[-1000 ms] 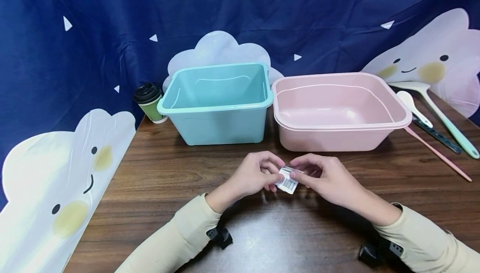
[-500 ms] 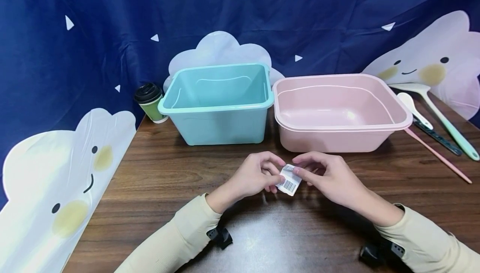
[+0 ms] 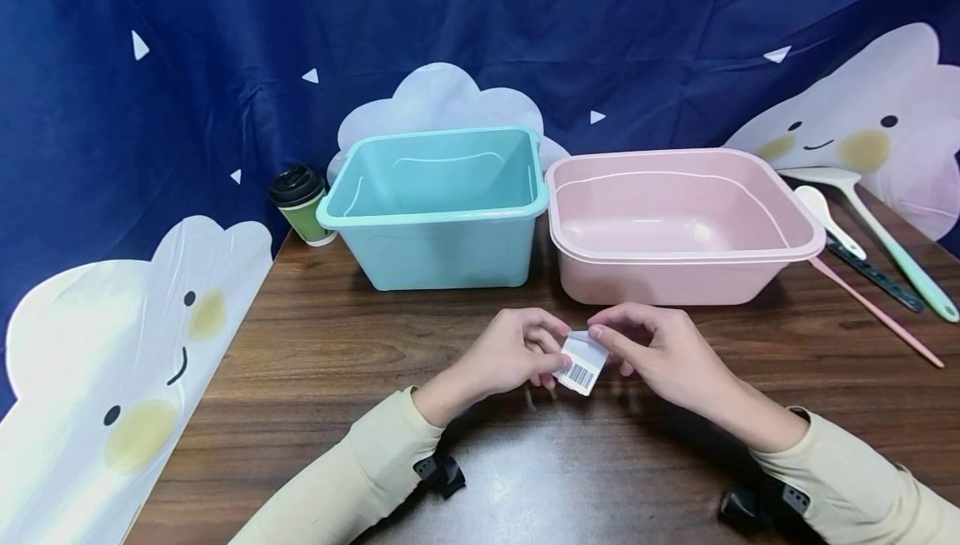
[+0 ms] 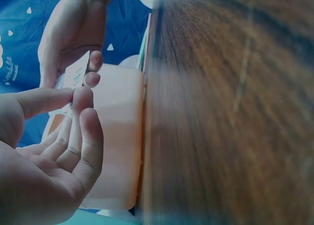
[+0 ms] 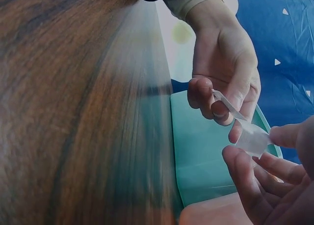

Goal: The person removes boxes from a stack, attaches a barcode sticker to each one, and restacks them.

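A small folded white paper with a barcode (image 3: 581, 366) is held between both hands above the table in front of the pink basin. My left hand (image 3: 510, 353) pinches its left edge between thumb and fingers. At its upper right corner, my right hand (image 3: 667, 357) pinches it with thumb and index finger. In the left wrist view the paper (image 4: 77, 73) is seen nearly edge-on beyond my left fingertips. The right wrist view shows the paper (image 5: 252, 138) bent, with one flap angled toward the left hand (image 5: 225, 53).
A teal bin (image 3: 442, 253) and a pink basin (image 3: 675, 278) stand side by side behind the hands. A lidded green cup (image 3: 303, 216) is left of the bin. Right of the basin lie a white spoon (image 3: 828, 216), a pink stick (image 3: 877, 312) and a mint-handled utensil (image 3: 900, 257).
The paper has been unfolded somewhat, showing more blank white surface above the barcode. The right thumb and index finger have moved slightly up and right; the left hand has barely moved.
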Motion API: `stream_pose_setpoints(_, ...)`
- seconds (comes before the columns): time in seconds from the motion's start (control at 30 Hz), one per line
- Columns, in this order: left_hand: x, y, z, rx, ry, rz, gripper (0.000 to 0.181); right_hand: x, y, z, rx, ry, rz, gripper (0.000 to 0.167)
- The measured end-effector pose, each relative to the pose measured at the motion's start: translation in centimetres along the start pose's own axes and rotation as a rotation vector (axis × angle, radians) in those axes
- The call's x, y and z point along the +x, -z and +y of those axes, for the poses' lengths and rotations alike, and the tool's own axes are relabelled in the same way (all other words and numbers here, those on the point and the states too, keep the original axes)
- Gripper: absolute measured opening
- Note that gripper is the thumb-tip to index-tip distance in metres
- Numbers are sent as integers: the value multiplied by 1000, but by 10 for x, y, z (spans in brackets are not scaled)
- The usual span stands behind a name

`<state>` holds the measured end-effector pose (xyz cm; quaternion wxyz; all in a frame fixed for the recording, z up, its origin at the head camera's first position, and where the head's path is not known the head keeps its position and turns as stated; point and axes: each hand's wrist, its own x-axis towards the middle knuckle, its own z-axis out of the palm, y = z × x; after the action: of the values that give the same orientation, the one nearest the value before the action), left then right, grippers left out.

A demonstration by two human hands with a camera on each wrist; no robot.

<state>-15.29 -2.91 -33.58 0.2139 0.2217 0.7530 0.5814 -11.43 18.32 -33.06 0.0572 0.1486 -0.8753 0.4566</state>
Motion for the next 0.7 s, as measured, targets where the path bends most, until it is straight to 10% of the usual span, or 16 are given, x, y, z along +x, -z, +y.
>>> stream_pose_setpoints(0.7, -1, 0, -1, 9, 16, -67, 28, 2, 4, 6, 78, -11, -30, 18)
